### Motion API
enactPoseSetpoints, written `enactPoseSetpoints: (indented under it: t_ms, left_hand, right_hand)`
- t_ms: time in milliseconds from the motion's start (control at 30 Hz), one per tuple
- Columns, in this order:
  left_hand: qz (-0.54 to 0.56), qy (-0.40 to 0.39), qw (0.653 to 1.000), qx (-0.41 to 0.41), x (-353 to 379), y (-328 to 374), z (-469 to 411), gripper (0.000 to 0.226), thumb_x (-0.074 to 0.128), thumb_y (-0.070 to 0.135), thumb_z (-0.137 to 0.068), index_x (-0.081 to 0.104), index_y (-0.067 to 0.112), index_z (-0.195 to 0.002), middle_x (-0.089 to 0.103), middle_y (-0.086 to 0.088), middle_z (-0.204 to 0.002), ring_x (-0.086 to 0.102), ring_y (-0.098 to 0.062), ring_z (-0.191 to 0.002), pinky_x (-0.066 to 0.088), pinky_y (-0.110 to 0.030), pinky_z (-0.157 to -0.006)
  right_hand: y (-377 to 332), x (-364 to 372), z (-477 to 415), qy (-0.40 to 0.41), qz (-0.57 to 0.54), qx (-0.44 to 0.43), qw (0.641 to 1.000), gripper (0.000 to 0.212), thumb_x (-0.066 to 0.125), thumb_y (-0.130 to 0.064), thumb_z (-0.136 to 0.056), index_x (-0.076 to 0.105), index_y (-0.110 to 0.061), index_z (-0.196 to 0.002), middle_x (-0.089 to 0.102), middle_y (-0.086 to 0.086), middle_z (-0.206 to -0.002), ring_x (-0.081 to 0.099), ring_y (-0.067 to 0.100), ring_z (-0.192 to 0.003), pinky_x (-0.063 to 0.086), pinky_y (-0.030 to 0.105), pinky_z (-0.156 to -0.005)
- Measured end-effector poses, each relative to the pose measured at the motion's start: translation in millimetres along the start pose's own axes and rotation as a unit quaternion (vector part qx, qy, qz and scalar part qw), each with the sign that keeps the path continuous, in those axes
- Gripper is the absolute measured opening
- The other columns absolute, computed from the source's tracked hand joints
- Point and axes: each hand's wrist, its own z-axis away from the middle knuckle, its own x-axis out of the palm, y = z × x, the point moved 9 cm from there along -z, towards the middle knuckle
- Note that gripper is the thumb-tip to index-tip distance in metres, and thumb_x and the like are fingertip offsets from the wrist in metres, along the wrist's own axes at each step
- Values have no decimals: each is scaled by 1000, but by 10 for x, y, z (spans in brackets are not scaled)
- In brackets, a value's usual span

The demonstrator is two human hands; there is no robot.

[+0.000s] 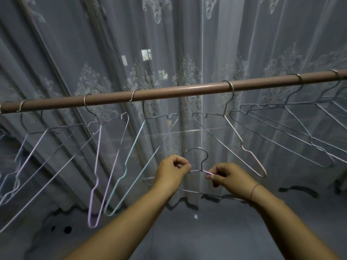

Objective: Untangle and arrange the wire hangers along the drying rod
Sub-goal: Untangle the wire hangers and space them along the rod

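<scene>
Bare forearms [131, 218], left hand [171, 171], right hand [229, 175] with short thumbnail, thin pinkish cord bracelet [253, 191] round the right wrist, well back from the fingers

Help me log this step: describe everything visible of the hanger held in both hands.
The held hanger is thin wire, lilac-coated on its shoulders, with a darker bare hook standing upright, tip pointing left. The left hand pinches one shoulder beside the neck, the right hand the other. It sits below the rod, not hooked on; its bottom bar runs behind the forearms.
</scene>
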Motion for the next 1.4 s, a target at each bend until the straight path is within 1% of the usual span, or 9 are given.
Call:
enactPoseSetpoints:
  t_ms: [133,233,400,767,1033,1133,1267,1333,1400]
  left_hand:
    - [28,-55,998,14,264,142,75,14,69,22,-82,69,17,-68,60,10,-54,52,0,-51,42,-17,-61]
    - [80,-73,994,24,381,281,63,15,65,18,-84,74,9,-76,60,13,-46,53,6,-46,40,-8,-53]
    - [137,-75,987,45,375,547,20,19,66,20,-85,70,21,-66,64,11,-51,57,6,-52,45,-10,-58]
    - [207,-46,975,69,184,1175,-294,24,63,18,-87,67,16,-64,58,10,-45,49,3,-42,40,-8,-47]
    - [199,-39,979,20,218,1096,-474,21,62,20,-87,66,14,-67,60,2,-55,50,-9,-54,42,-8,-45]
    - [190,-39,981,5,230,984,-468,20,63,20,-86,68,14,-68,60,9,-46,50,-8,-53,41,-9,-45]
    - [177,-30,984,11,145,941,-447,21,61,21,-87,68,14,-68,61,1,-60,49,-8,-55,40,-11,-48]
    - [169,-13,985,26,34,931,-424,21,61,21,-87,67,16,-68,63,0,-65,51,-8,-57,41,-12,-52]
    - [151,28,987,55,-161,947,-376,19,62,21,-87,68,16,-70,64,1,-66,54,-6,-58,44,-15,-60]
  right_hand:
    - [-84,-34,102,38,-122,2,992,15,59,-11,-87,65,2,-84,60,7,-61,56,14,-59,50,24,-64]
    - [-201,-84,127,65,-183,-20,981,14,54,-8,-90,64,1,-84,55,3,-53,50,8,-50,46,14,-53]
    - [-395,-258,130,96,-227,-55,968,14,49,-2,-91,61,5,-92,51,-4,-45,48,6,-44,42,12,-47]
    - [-999,-603,-93,88,-297,-83,947,19,41,-2,-93,60,-1,-93,47,8,-56,45,9,-49,50,23,-60]
    - [-924,-567,-315,86,-328,-38,940,23,40,2,-92,61,-4,-84,46,8,-52,43,9,-44,51,20,-53]
    - [-858,-508,-314,75,-322,-27,943,25,40,1,-92,61,-6,-80,47,9,-54,43,12,-48,49,22,-55]
    - [-833,-529,-285,83,-292,-26,953,27,44,1,-89,64,-14,-78,59,3,-61,55,12,-59,46,24,-63]
    - [-862,-541,-239,77,-252,-35,964,21,49,-4,-89,65,-17,-85,63,2,-77,57,14,-75,43,22,-67]
    - [-887,-557,-179,71,-200,-47,976,19,51,-8,-90,63,-13,-104,64,-3,-92,58,9,-85,45,14,-70]
